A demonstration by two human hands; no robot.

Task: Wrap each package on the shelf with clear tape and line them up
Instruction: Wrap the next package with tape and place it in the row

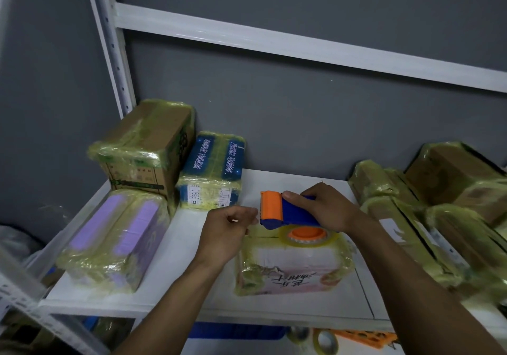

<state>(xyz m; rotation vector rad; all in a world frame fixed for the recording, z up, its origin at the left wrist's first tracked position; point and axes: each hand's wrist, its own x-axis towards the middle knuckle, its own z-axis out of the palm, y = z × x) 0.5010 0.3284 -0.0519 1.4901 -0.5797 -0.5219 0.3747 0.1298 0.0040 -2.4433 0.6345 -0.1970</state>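
Observation:
A pink-and-white package (293, 269), wrapped in yellowish clear tape, lies on the white shelf (181, 247) in front of me. My right hand (323, 206) grips a blue-and-orange tape dispenser (285, 210) just above the package's far edge, its clear tape roll (307, 236) hanging below. My left hand (229, 231) sits right at the dispenser's orange front, fingers curled and pinched together; the tape end between them is too faint to make out. A purple package (118, 236), a brown carton (145, 143) and a blue package (212, 168) stand taped at the left.
Several taped brown packages (428, 212) are piled at the right of the shelf. A white upright post (109, 41) and crossbar frame the grey wall behind. Below the shelf lie a blue crate (236, 331), spare tape rolls (326, 342) and an orange object.

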